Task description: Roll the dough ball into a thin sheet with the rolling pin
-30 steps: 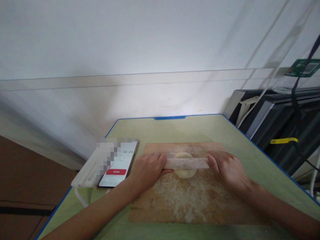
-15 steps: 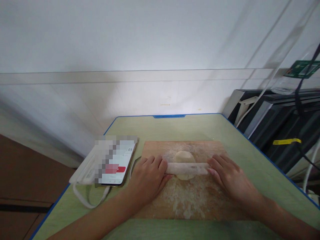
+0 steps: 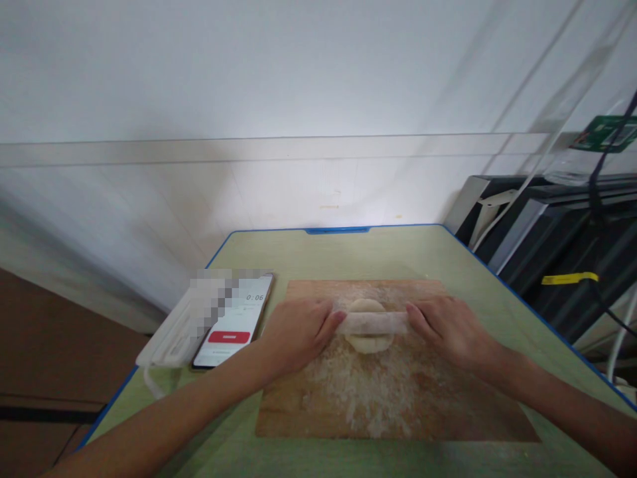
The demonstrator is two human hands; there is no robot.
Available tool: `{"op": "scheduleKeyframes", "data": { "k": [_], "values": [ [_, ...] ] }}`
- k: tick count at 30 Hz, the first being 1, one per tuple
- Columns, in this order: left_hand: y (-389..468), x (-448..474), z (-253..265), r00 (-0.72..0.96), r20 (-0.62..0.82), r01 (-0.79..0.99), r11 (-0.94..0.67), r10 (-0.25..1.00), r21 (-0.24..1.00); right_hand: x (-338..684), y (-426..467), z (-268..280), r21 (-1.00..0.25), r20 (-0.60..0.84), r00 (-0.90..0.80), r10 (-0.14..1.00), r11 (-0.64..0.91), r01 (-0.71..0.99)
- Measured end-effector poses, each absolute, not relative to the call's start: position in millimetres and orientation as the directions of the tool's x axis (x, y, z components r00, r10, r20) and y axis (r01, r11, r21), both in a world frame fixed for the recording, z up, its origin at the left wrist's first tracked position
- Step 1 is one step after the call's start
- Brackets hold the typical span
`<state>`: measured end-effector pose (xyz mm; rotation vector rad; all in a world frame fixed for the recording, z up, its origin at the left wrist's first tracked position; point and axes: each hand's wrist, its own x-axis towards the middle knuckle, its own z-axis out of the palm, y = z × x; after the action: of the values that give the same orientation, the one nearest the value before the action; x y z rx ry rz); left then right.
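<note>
Presumably flattening round cream dough (image 3: 369, 344), left hand (image 3: 301, 332) and right hand (image 3: 449, 330) grip a whitish cylindrical rolling pin (image 3: 373, 323); even pressure should follow.

Rolling pin (image 3: 374, 323): we hold its ends in our left hand (image 3: 301, 332) and right hand (image 3: 448, 330), across the dough (image 3: 369, 344).
Board (image 3: 368, 405): floured, beneath our dough.
Phone (image 3: 233, 325): lit, on our table (image 3: 328, 255), left of the board.

On my left I see a phone (image 3: 241, 315) with a red button (image 3: 229, 337) on its screen, next to a white plastic item (image 3: 164, 346) on the blue-edged bench (image 3: 328, 255). To my right, dark panels (image 3: 562, 232) slant behind a yellow tag (image 3: 570, 278), below a green label (image 3: 603, 134). A pale wall (image 3: 318, 73) faces me.
</note>
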<state>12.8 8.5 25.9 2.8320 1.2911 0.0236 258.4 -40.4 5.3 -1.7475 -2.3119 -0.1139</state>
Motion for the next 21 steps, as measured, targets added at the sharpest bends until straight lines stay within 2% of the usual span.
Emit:
{"op": "scheduleKeyframes", "data": {
  "k": [10, 21],
  "values": [
    [38, 20, 26, 0.657, -0.001, 0.751, -0.655, 0.754, 0.082, 263, -14, 20, -0.170, 0.108, -0.328, 0.939, 0.342, 0.924],
    [54, 27, 27, 0.623, -0.016, 0.782, -0.622, 0.782, 0.036, 271, 17, 14, -0.141, 0.016, -0.363, 0.932, 0.361, 0.922]
  ]
}}
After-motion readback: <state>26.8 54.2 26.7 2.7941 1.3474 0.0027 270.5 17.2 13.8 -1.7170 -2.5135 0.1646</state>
